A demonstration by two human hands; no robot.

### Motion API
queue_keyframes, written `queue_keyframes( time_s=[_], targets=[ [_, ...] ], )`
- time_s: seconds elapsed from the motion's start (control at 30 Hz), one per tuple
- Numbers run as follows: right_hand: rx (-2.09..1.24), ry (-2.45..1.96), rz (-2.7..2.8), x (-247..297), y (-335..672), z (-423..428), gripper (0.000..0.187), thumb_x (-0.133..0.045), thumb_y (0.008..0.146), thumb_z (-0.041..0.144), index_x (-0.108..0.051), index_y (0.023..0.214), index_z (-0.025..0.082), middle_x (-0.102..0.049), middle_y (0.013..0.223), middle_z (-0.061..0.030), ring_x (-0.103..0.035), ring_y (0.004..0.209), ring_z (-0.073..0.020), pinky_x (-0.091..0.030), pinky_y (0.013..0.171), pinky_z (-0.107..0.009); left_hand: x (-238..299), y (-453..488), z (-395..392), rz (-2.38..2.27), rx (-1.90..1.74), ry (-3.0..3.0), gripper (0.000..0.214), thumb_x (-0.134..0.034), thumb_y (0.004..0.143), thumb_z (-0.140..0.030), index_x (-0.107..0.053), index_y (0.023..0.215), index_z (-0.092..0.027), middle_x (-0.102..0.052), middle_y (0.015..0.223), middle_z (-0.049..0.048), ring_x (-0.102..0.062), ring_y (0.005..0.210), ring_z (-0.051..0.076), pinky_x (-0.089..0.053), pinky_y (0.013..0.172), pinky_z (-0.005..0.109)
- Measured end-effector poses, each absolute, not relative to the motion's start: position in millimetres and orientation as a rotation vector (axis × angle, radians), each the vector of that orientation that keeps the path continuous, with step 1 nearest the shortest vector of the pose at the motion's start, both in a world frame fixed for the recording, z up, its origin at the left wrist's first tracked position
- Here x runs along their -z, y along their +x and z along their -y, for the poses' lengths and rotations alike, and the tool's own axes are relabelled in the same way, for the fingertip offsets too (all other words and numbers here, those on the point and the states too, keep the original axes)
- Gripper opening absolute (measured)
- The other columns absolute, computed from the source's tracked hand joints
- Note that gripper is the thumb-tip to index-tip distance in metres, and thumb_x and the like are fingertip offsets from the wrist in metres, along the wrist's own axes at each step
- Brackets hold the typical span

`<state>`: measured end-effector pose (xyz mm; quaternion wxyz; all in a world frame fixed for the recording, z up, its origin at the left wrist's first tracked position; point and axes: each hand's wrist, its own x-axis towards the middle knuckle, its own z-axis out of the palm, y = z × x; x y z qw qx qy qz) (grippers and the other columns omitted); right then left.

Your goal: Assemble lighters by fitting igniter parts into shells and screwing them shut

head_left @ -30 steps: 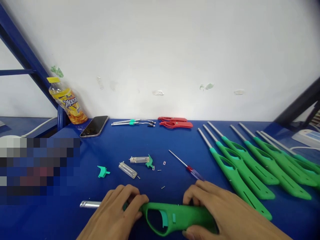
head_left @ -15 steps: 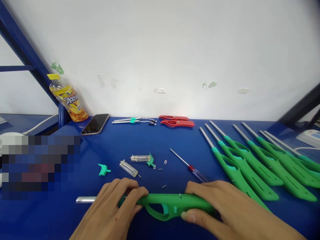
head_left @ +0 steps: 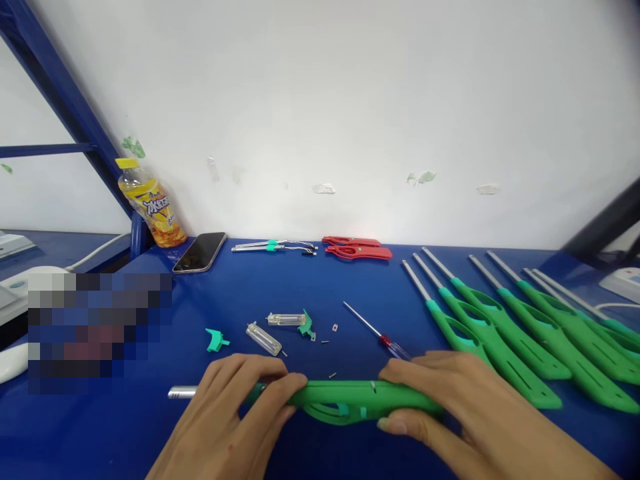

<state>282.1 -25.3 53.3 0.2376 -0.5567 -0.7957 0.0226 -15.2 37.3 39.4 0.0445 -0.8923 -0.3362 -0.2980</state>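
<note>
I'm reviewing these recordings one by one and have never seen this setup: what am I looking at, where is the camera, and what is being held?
No machine here: a person works with bare hands, filmed by one camera on their head looking down at a blue table. The left hand and right hand both grip one green long-nosed lighter held sideways, its metal nozzle pointing left. On the right lies a row of matching green lighters. Mid-table: a small screwdriver, two clear fuel tanks and a teal trigger piece. By the wall: a phone, a drink bottle and red plastic shells.
</note>
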Motion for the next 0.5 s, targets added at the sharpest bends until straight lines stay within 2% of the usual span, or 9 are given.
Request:
queue_keyframes(
  time_s=[0.17,0.33,0.5],
  targets=[
    [-0.023,-1.591,2.123,-51,299,32,0.045,-0.044,0.108,0.065,-0.072,0.13,0.037,-0.082,0.118,-0.0012,-0.079,0.107,-0.026,-0.067,0.085,-0.035,-42,-31,-43,1.069,0.773,-2.581,0.041,-0.056,0.108,-0.035,-0.055,0.149,-0.034,-0.067,0.131,0.0038,-0.063,0.117,0.029,-0.052,0.098,0.042],
    [-0.046,-1.651,2.075,-46,307,35,0.046,-0.047,0.106,0.067,-0.072,0.131,0.038,-0.081,0.121,-0.0013,-0.078,0.11,-0.0279,-0.067,0.09,-0.039,-47,-35,-48,1.006,0.773,-2.582,0.029,-0.056,0.109,-0.029,-0.061,0.137,-0.031,-0.071,0.12,0.001,-0.064,0.112,0.025,-0.048,0.1,0.037],
    [-0.085,-1.601,2.058,-47,303,32,0.044,-0.05,0.105,0.067,-0.075,0.127,0.04,-0.083,0.116,0.0015,-0.08,0.104,-0.0251,-0.069,0.086,-0.033,-53,-17,-45,0.952,0.913,-2.681,0.022,-0.053,0.112,-0.024,-0.063,0.131,-0.028,-0.074,0.119,-0.0002,-0.066,0.113,0.02,-0.048,0.102,0.032]
  ],
)
